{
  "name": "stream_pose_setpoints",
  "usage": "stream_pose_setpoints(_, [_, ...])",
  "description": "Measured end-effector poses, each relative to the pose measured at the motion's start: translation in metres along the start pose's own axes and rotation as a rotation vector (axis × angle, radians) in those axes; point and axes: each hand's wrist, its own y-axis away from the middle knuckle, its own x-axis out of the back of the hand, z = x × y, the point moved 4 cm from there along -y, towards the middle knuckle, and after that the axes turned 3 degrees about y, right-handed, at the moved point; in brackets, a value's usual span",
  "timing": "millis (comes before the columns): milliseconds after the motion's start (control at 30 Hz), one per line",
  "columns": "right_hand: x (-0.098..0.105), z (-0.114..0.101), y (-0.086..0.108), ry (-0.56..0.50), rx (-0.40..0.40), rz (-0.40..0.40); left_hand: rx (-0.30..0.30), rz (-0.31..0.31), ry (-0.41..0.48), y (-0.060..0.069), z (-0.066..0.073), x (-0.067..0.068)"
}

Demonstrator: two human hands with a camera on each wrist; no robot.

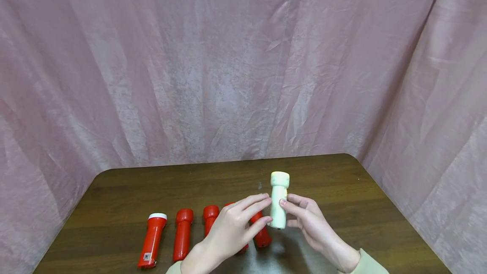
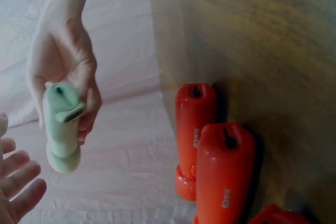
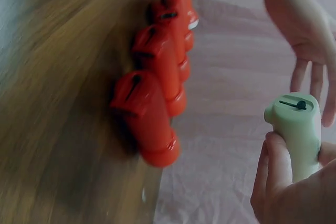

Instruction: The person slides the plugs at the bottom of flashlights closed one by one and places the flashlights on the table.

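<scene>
My right hand (image 1: pixel 313 223) grips a pale green flashlight (image 1: pixel 279 206) by its body, thumb on one side and fingers on the other. The flashlight stands roughly upright above the table, its wide head (image 1: pixel 280 179) at the top. In the right wrist view its base (image 3: pixel 296 104) shows a dark slot with a small black piece. My left hand (image 1: pixel 237 223) reaches toward the flashlight with extended fingers. A gap between those fingers (image 2: pixel 23 182) and the flashlight shows in the left wrist view, so it holds nothing.
Several red flashlights (image 1: pixel 183 234) lie in a row on the brown wooden table (image 1: pixel 228 181), left of and beneath my left hand. The leftmost red flashlight (image 1: pixel 150 240) has a white rim. A pink curtain (image 1: pixel 228 75) hangs behind the table and along its sides.
</scene>
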Motion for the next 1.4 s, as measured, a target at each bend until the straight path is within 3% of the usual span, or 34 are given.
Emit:
stream_pose_setpoints(167, [0.004, 0.004, 0.000, 0.119, 0.008, 0.079, 0.138, -0.031, 0.070, -0.007, -0.006, 0.001])
stream_pose_setpoints(300, [0.004, 0.005, 0.000, 0.185, 0.037, 0.068, 0.236, -0.055, 0.101, -0.014, -0.009, -0.001])
stream_pose_setpoints(433, [0.004, 0.004, 0.000, 0.253, 0.077, 0.048, 0.276, -0.084, 0.133, -0.020, -0.013, -0.004])
stream_pose_setpoints(700, [0.001, 0.000, -0.006, 0.505, 0.176, 0.115, 0.363, -0.180, 0.206, -0.033, -0.035, -0.010])
stream_pose_setpoints(967, [0.002, -0.006, -0.011, 0.636, 0.231, 0.192, 0.327, -0.336, 0.194, -0.046, -0.047, -0.014])
stream_pose_setpoints(1400, [0.011, -0.007, -0.017, 0.758, 0.242, 0.259, 0.299, -0.445, 0.176, -0.056, -0.058, -0.027])
